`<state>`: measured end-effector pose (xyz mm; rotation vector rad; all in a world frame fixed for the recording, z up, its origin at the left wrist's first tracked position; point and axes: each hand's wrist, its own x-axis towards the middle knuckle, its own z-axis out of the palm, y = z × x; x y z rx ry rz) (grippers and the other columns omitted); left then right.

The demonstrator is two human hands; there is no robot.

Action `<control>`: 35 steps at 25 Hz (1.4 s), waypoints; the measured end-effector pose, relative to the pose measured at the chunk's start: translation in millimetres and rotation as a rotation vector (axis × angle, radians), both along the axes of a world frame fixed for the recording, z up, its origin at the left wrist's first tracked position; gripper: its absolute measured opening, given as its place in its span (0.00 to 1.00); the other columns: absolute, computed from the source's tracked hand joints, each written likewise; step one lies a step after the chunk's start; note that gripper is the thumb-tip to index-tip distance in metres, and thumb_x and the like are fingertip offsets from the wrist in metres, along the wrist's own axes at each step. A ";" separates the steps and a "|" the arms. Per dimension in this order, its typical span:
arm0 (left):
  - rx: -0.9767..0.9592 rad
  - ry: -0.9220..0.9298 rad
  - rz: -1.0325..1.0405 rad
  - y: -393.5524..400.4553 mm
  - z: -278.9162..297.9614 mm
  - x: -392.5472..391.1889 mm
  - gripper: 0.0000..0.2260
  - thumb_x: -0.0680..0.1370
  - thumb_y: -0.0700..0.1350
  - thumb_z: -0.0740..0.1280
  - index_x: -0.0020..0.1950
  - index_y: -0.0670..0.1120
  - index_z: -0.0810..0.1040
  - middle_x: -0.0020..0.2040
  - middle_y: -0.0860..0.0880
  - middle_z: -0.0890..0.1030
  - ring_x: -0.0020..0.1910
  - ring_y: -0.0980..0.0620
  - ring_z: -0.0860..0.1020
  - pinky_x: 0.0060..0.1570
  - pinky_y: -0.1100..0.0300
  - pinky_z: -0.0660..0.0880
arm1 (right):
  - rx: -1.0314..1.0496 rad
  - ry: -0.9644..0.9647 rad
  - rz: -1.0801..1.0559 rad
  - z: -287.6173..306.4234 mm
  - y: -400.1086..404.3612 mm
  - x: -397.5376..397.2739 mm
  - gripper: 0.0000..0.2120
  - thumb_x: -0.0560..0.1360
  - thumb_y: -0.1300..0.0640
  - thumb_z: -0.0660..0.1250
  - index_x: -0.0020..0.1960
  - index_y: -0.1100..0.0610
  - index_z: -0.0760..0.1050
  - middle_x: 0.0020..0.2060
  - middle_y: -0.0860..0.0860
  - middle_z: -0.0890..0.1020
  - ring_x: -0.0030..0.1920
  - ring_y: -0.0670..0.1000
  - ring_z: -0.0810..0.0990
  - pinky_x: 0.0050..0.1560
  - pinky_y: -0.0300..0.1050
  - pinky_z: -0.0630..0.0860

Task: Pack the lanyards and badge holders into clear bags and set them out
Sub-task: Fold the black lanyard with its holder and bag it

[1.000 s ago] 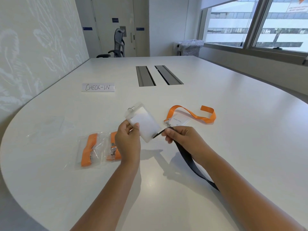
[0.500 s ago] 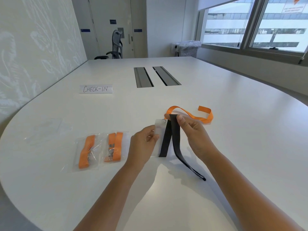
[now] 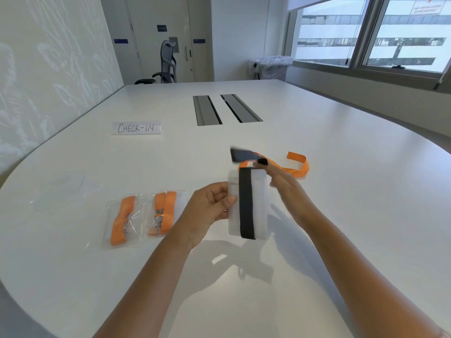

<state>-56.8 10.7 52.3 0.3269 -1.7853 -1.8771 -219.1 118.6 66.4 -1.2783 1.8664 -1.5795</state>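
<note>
table (image 3: pixel 317 215): smooth white, glossy | black lanyard (image 3: pixel 246 203): matt cloth | bags (image 3: pixel 136 218): clear plastic (crinkled)

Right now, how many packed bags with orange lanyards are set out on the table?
2. Both lie side by side to the left of the left hand: the left bag and the right bag beside it, partly hidden by the hand.

White rounded bench (image 3: pixel 341 191), two grey slots (image 3: pixel 227 109) set into its middle. Left of the slots lies a paper sign (image 3: pixel 136 128) reading "CHECK-IN". Nearer than the sign, two clear bags (image 3: pixel 144 219) of orange lanyards lie side by side. Right of those bags, a loose orange lanyard (image 3: pixel 296 167) lies on the surface.
</note>
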 end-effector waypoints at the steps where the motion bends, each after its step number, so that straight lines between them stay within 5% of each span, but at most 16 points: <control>1: 0.054 0.040 0.014 -1.3 0.0 0.3 0.12 0.72 0.43 0.66 0.55 0.45 0.79 0.46 0.52 0.84 0.46 0.55 0.82 0.41 0.63 0.78 | 0.069 0.128 -0.033 -3.7 -1.9 -0.3 0.17 0.77 0.60 0.58 0.61 0.47 0.76 0.62 0.43 0.77 0.65 0.46 0.71 0.68 0.54 0.62; 4: 0.171 0.134 0.087 -5.3 1.3 -0.4 0.10 0.72 0.42 0.65 0.52 0.46 0.79 0.45 0.51 0.85 0.46 0.54 0.82 0.41 0.63 0.78 | 0.147 0.311 -0.102 -11.9 -5.3 5.2 0.11 0.73 0.55 0.68 0.55 0.50 0.79 0.59 0.46 0.79 0.62 0.49 0.74 0.69 0.63 0.61; 8: 0.378 0.270 0.226 -12.9 3.5 -0.3 0.07 0.76 0.38 0.62 0.50 0.43 0.78 0.42 0.51 0.85 0.43 0.56 0.83 0.38 0.65 0.78 | 0.146 0.420 -0.073 -11.4 -7.9 12.8 0.06 0.72 0.50 0.68 0.44 0.51 0.81 0.50 0.45 0.78 0.54 0.48 0.75 0.64 0.59 0.66; 13: 0.550 0.329 0.486 -20.9 4.0 4.5 0.06 0.77 0.35 0.62 0.48 0.42 0.77 0.39 0.51 0.85 0.41 0.55 0.83 0.39 0.64 0.80 | 0.171 0.403 0.084 -6.9 -7.0 24.0 0.10 0.71 0.42 0.65 0.38 0.47 0.76 0.53 0.38 0.73 0.61 0.44 0.69 0.66 0.51 0.61; 17: 0.434 0.178 0.661 -22.0 -0.2 3.2 0.05 0.77 0.36 0.63 0.52 0.39 0.76 0.45 0.47 0.81 0.46 0.52 0.80 0.46 0.62 0.79 | 0.004 0.178 0.237 -2.2 -3.3 34.9 0.07 0.69 0.43 0.65 0.34 0.44 0.76 0.51 0.34 0.78 0.57 0.40 0.73 0.59 0.33 0.66; 22: 0.188 -0.017 0.687 -19.2 -5.4 -3.0 0.05 0.77 0.37 0.63 0.50 0.39 0.77 0.48 0.41 0.81 0.49 0.45 0.80 0.47 0.55 0.79 | -0.096 -0.109 0.254 -3.8 -4.9 39.4 0.10 0.71 0.44 0.63 0.41 0.44 0.83 0.41 0.43 0.84 0.43 0.42 0.78 0.48 0.34 0.72; 26: 0.076 -0.168 0.593 -13.3 -7.5 -7.5 0.10 0.77 0.38 0.64 0.57 0.39 0.75 0.52 0.41 0.81 0.50 0.44 0.80 0.44 0.55 0.78 | -0.081 -0.203 0.094 -6.0 -9.6 34.0 0.08 0.72 0.52 0.68 0.43 0.41 0.83 0.42 0.41 0.85 0.45 0.39 0.80 0.45 0.31 0.74; 30: -0.061 -0.218 0.403 -5.0 -6.2 -9.6 0.09 0.77 0.37 0.64 0.57 0.43 0.75 0.49 0.45 0.81 0.47 0.50 0.80 0.39 0.63 0.79 | -0.104 -0.194 -0.093 -9.4 -10.1 29.1 0.06 0.70 0.58 0.72 0.42 0.46 0.81 0.37 0.41 0.84 0.40 0.40 0.81 0.40 0.29 0.75; 35: -0.175 -0.278 0.415 -4.8 -3.0 -8.8 0.10 0.77 0.39 0.65 0.57 0.48 0.72 0.48 0.45 0.81 0.47 0.48 0.79 0.45 0.56 0.79 | -0.072 -0.013 -0.206 -11.5 -11.2 29.3 0.10 0.69 0.55 0.73 0.42 0.47 0.72 0.32 0.45 0.82 0.32 0.42 0.78 0.35 0.29 0.73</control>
